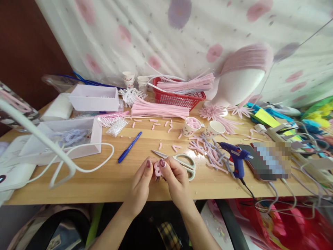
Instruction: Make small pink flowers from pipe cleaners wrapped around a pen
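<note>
The left hand point(141, 184) and the right hand point(178, 182) are pinching a small pink looped piece point(157, 170), thumbs and fingers being closed around it. This piece is being held near the middle of the table's point(104, 185) front edge. The scissors point(184, 155) are lying just beside the right hand, the blue pen point(129, 148) farther toward the left edge.

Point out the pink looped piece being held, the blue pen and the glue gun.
Pink looped piece point(157, 169): head view, on its looped face.
Blue pen point(130, 147): head view, mid-barrel.
Glue gun point(237, 159): head view, on the body where the grip begins.
</note>
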Available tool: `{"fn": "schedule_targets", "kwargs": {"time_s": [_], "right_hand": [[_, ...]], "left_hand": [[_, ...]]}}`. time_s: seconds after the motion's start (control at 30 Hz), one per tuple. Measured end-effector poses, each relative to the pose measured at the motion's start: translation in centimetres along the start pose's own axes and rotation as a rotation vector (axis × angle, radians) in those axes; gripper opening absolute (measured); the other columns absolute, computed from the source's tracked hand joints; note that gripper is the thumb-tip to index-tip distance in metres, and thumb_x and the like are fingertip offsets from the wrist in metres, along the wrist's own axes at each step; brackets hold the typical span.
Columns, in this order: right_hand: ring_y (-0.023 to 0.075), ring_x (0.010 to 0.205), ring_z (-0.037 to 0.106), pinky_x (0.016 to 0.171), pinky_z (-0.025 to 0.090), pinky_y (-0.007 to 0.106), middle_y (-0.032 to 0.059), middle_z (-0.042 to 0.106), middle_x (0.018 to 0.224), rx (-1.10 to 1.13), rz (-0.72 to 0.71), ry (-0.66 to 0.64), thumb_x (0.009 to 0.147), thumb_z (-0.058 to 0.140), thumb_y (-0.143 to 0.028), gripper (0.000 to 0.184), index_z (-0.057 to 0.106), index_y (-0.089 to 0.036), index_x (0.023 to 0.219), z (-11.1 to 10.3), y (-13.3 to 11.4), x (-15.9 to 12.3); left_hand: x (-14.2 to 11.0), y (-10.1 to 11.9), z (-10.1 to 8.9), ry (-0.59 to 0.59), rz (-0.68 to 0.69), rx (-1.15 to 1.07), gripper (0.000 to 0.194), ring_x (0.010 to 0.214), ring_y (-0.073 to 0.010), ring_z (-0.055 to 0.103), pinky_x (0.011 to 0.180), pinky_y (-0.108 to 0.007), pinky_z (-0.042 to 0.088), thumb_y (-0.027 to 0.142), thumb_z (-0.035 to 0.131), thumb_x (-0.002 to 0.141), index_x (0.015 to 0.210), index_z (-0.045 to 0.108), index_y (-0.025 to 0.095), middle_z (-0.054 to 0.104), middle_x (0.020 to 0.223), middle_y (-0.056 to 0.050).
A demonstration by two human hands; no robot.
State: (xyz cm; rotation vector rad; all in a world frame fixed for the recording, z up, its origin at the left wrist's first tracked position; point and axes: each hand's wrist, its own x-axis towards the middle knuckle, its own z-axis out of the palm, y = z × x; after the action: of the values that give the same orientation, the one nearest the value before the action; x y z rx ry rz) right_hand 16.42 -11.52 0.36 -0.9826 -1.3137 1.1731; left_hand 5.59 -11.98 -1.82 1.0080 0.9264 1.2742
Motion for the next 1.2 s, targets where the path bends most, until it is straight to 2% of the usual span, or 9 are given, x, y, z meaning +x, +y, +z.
{"fn": "schedule_targets", "kwargs": {"time_s": [0.13,0.23,0.5,0.67,0.77,0.87,1.03,1.1,1.2], "right_hand": [[0.0118,0.058,0.037,0.056,0.032,0.025,-0.0027,0.041,0.061,0.078,0.011,0.035,0.098,0.043,-0.044,0.042,0.045,-0.02,0.064,-0.2,1.0,-0.1],[0.014,0.062,0.038,0.06,0.034,0.028,-0.0013,0.041,0.064,0.171,0.038,0.02,0.099,0.033,-0.051,0.047,0.045,-0.02,0.066,-0.2,1.6,-0.4],[0.0137,0.065,0.037,0.064,0.036,0.028,-0.0008,0.042,0.071,0.315,0.028,-0.018,0.099,0.041,-0.044,0.036,0.049,-0.02,0.073,-0.3,2.1,-1.0],[0.013,0.066,0.042,0.064,0.036,0.026,-0.0011,0.046,0.071,0.129,-0.019,-0.069,0.098,0.045,-0.036,0.029,0.052,-0.02,0.075,-1.0,1.1,-0.9],[0.0139,0.066,0.048,0.063,0.037,0.027,0.0001,0.053,0.071,-0.156,-0.069,-0.071,0.096,0.05,-0.034,0.024,0.061,-0.019,0.08,-3.4,-0.2,0.0],[0.0161,0.068,0.053,0.063,0.038,0.029,0.0026,0.06,0.072,-0.487,-0.163,0.072,0.092,0.056,-0.033,0.023,0.067,-0.018,0.078,-7.5,-1.6,1.7],[0.0166,0.063,0.054,0.058,0.039,0.029,0.0041,0.066,0.072,-0.764,-0.19,0.298,0.078,0.071,-0.04,0.022,0.074,-0.018,0.074,-14.2,-3.9,6.9],[0.0167,0.061,0.054,0.058,0.039,0.029,0.0047,0.067,0.068,-0.91,-0.18,0.285,0.078,0.07,-0.04,0.024,0.073,-0.017,0.07,-15.7,-4.5,9.3],[0.0167,0.064,0.056,0.062,0.041,0.03,0.0056,0.07,0.075,-0.982,-0.188,0.129,0.077,0.069,-0.03,0.015,0.074,-0.018,0.07,-16.6,-5.1,12.3]], "left_hand": [[0.0,0.3,-0.2,0.033,-0.015,0.052,0.034,0.066,-0.0142,0.05,0.064,-0.024,0.044,0.048,0.052,0.091,0.073,0.055,0.019,0.052,0.069,0.001],[-0.4,0.9,0.1,0.059,0.023,0.138,0.032,0.067,-0.0132,0.051,0.064,-0.022,0.044,0.042,0.047,0.094,0.072,0.053,0.02,0.052,0.069,0.002],[-1.2,2.1,0.6,0.085,0.227,0.517,0.026,0.062,-0.0121,0.052,0.06,-0.02,0.041,0.027,0.038,0.098,0.075,0.049,0.021,0.052,0.067,0.003],[-1.1,2.5,0.5,0.035,0.235,0.579,0.029,0.06,-0.0132,0.053,0.059,-0.022,0.041,0.029,0.037,0.098,0.072,0.047,0.022,0.053,0.065,0.003],[-0.8,2.3,0.2,0.055,0.175,0.598,0.034,0.058,-0.0147,0.053,0.058,-0.023,0.042,0.037,0.036,0.097,0.068,0.047,0.022,0.052,0.061,0.002],[-0.3,1.3,-0.3,0.112,0.079,0.639,0.034,0.06,-0.0171,0.056,0.059,-0.025,0.043,0.044,0.039,0.095,0.07,0.049,0.023,0.056,0.062,0.002],[0.4,-0.4,-1.3,0.142,0.123,0.679,0.037,0.059,-0.0182,0.056,0.061,-0.026,0.043,0.045,0.036,0.094,0.066,0.047,0.024,0.054,0.06,0.002],[0.5,-0.7,-1.8,0.124,0.145,0.676,0.038,0.058,-0.0173,0.056,0.06,-0.025,0.043,0.045,0.036,0.094,0.064,0.045,0.024,0.052,0.059,0.002],[0.6,-1.0,-2.3,0.094,0.159,0.687,0.04,0.054,-0.0166,0.055,0.056,-0.024,0.043,0.046,0.037,0.093,0.062,0.045,0.023,0.052,0.056,0.003]]}}
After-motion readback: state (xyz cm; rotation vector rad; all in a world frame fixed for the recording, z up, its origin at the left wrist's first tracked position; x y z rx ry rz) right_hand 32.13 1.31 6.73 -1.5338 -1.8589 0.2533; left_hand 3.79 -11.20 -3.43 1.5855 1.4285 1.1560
